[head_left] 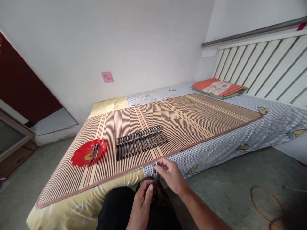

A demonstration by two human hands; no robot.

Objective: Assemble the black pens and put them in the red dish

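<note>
My right hand (170,174) is pinched on the top end of a dark pen (155,171) with a silver tip, held upright just off the front edge of the bed. Below it my left hand (142,199) is closed around the pen's lower end, over my dark trousers (120,207). On the bamboo mat (192,118) in front of my hands lies a row of several dark pens (140,140), side by side. Left of the row stands a red scalloped dish (88,152) with a couple of pens in it.
The mat covers a low bed with a yellow and checked sheet (240,140). A folded orange cloth (219,88) lies at the far corner by a slatted headboard (263,67). An orange cable (261,204) loops on the concrete floor at right. A pink note (107,77) sticks to the wall.
</note>
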